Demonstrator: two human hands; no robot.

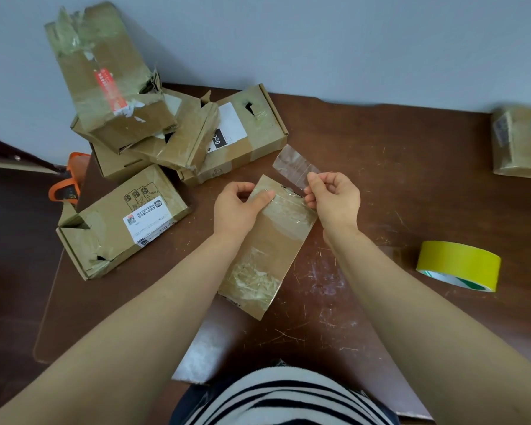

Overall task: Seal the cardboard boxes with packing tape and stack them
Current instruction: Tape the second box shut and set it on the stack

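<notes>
Fingers [314, 182] on tape strip [292, 165], box [267, 240]

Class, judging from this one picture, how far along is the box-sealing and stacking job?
Done: several taped boxes lie piled by the wall. In hand: the left hand steadies a small box while the right hand holds a clear tape strip over its end. Left: pressing it down, stacking, and a box at the far right.

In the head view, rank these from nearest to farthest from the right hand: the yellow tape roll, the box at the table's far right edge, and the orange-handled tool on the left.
From the right hand:
1. Yellow tape roll, on the table to its right and nearer the person.
2. Box at the far right edge, against the wall.
3. Orange-handled tool, beyond the table's left edge, past the box pile.
</notes>
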